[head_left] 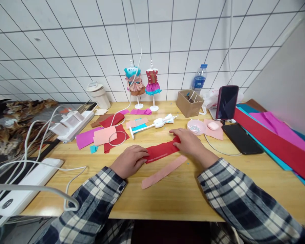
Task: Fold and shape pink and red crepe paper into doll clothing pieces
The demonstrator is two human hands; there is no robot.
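Observation:
A red strip, of cloth or crepe paper, lies across the wooden table with a pale line along its near edge. At its left end are the fingers of my left hand, closed on the material. My right hand holds the other end, thumb near the edge and fingers bent over the top. Just below the red strip lies a narrow pink strip, touched by neither hand. Beyond them a white mini dress form rests on its side, with white material about its top.
Two dressed mini forms stand by the tiled wall. A pink bowl of small shiny bits, a cardboard box and a propped phone are at right. Coloured scraps, a power strip and cables are at left.

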